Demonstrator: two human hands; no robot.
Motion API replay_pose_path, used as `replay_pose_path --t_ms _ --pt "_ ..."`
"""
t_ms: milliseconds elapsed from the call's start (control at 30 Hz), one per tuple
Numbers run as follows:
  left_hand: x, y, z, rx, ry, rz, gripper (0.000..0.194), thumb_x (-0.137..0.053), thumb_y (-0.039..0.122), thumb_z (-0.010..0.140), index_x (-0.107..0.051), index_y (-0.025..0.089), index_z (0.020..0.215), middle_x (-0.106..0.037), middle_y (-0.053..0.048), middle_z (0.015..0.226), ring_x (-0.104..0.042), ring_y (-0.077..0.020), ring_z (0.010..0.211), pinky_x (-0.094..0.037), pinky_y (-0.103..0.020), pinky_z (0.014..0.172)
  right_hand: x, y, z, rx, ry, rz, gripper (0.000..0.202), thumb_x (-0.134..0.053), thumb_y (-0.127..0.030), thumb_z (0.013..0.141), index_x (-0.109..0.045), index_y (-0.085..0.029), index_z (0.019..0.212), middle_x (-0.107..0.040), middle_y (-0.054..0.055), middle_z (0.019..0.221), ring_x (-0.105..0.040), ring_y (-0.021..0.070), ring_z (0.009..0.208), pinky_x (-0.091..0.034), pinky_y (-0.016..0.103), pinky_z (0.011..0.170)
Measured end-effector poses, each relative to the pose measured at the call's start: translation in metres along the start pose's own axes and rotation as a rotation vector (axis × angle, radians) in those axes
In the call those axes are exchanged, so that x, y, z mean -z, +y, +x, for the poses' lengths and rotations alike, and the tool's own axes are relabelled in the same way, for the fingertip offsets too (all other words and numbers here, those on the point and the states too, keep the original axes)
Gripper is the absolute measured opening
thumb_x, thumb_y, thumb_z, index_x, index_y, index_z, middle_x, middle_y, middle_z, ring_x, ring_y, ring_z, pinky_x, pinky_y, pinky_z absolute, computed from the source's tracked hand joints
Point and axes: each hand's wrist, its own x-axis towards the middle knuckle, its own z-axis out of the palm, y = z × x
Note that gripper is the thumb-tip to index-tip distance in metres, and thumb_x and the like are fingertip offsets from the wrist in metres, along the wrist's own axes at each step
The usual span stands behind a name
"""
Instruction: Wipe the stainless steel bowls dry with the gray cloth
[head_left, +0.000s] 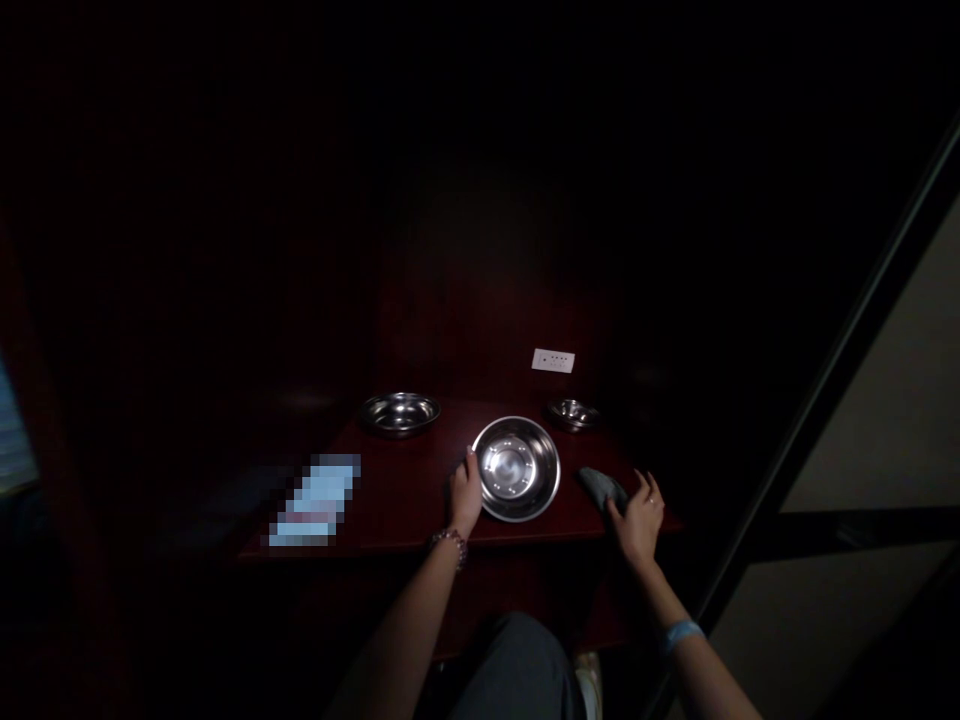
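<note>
My left hand grips the left rim of a shiny steel bowl, which is tilted so its inside faces me. At the right of the dark red shelf, my right hand reaches over a folded grey cloth. The thumb touches the cloth's right end, while the other fingers are spread apart above the shelf. Behind the held bowl, a wide steel bowl stands at the back left and a smaller steel bowl at the back right.
A blurred-out pale sheet lies on the left of the shelf. A white socket plate is on the back wall. My knee is below the front edge. A dark slanting frame bounds the right side.
</note>
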Motion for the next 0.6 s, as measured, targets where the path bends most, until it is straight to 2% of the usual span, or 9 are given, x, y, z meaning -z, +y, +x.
replay_pose_path --t_ms 67,133,233,333,433,500,600 --pt "-0.001 -0.001 0.001 -0.002 -0.001 -0.006 0.059 -0.028 0.058 0.096 -0.066 0.017 0.077 -0.073 -0.016 0.083 -0.068 -0.0239 0.078 -0.049 -0.031 0.072 0.0 -0.019 -0.005 0.148 -0.042 0.016 0.05 -0.06 -0.038 0.086 -0.049 -0.03 0.135 -0.037 0.01 0.155 -0.029 0.0367 0.146 -0.012 0.057 0.124" --pt "-0.001 -0.002 0.002 -0.006 0.012 -0.011 0.058 -0.029 0.058 0.096 -0.066 0.017 0.079 -0.073 -0.016 0.085 -0.068 -0.0248 0.081 -0.049 -0.032 0.075 -0.002 -0.049 -0.013 0.358 -0.253 -0.017 0.049 -0.054 -0.038 0.091 -0.048 -0.027 0.138 -0.043 0.011 0.15 -0.039 0.0341 0.139 -0.023 0.06 0.12" --pt "0.001 -0.003 0.004 0.03 0.006 -0.009 0.061 -0.028 0.06 0.095 -0.067 0.017 0.079 -0.072 -0.017 0.084 -0.067 -0.0259 0.08 -0.05 -0.035 0.076 -0.012 -0.099 -0.032 0.639 -0.508 -0.076 0.048 -0.056 -0.039 0.092 -0.051 -0.025 0.138 -0.048 0.011 0.148 -0.041 0.0329 0.138 -0.029 0.06 0.118" --pt "0.002 -0.004 0.005 0.115 -0.004 -0.031 0.064 -0.027 0.063 0.094 -0.067 0.016 0.078 -0.071 -0.018 0.081 -0.067 -0.0287 0.08 -0.051 -0.038 0.077 -0.026 -0.132 -0.049 0.771 -0.571 -0.108 0.054 -0.06 -0.044 0.091 -0.051 -0.025 0.141 -0.049 0.011 0.149 -0.042 0.0325 0.138 -0.033 0.056 0.117" --pt "0.002 -0.006 0.007 0.17 0.031 -0.169 0.059 -0.033 0.061 0.094 -0.07 0.014 0.095 -0.073 -0.021 0.095 -0.068 -0.0326 0.099 -0.052 -0.041 0.085 -0.039 -0.138 -0.054 0.839 -0.566 -0.182 0.051 -0.059 -0.036 0.093 -0.051 -0.024 0.142 -0.053 0.009 0.147 -0.045 0.0307 0.136 -0.033 0.054 0.116" --pt "0.001 -0.007 0.007 0.188 0.033 -0.264 0.058 -0.037 0.06 0.093 -0.069 0.013 0.106 -0.073 -0.022 0.104 -0.065 -0.034 0.111 -0.051 -0.041 0.091 -0.044 -0.133 -0.049 0.835 -0.536 -0.248 0.048 -0.061 -0.028 0.092 -0.053 -0.023 0.139 -0.06 0.008 0.139 -0.049 0.0292 0.131 -0.032 0.053 0.116" --pt "-0.001 -0.012 0.008 0.172 -0.005 -0.361 0.058 -0.042 0.061 0.091 -0.069 0.013 0.111 -0.072 -0.023 0.111 -0.061 -0.0353 0.12 -0.049 -0.043 0.098 -0.046 -0.124 -0.037 0.813 -0.548 -0.33 0.04 -0.067 -0.026 0.089 -0.063 -0.023 0.128 -0.069 0.007 0.125 -0.056 0.0278 0.12 -0.035 0.049 0.113"
